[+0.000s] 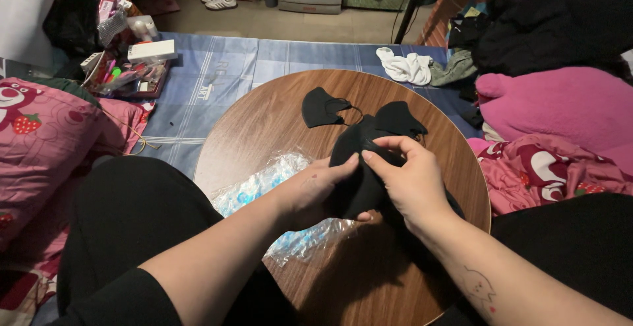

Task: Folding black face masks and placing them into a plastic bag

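Black face masks sit bunched in a stack at the centre of the round wooden worktop, gripped from both sides: the left hand closes on the stack at nine o'clock, the right hand pinches its top at three o'clock. Two loose black masks lie at twelve o'clock. Crinkled clear plastic wrapping lies at eight o'clock, under the left wrist.
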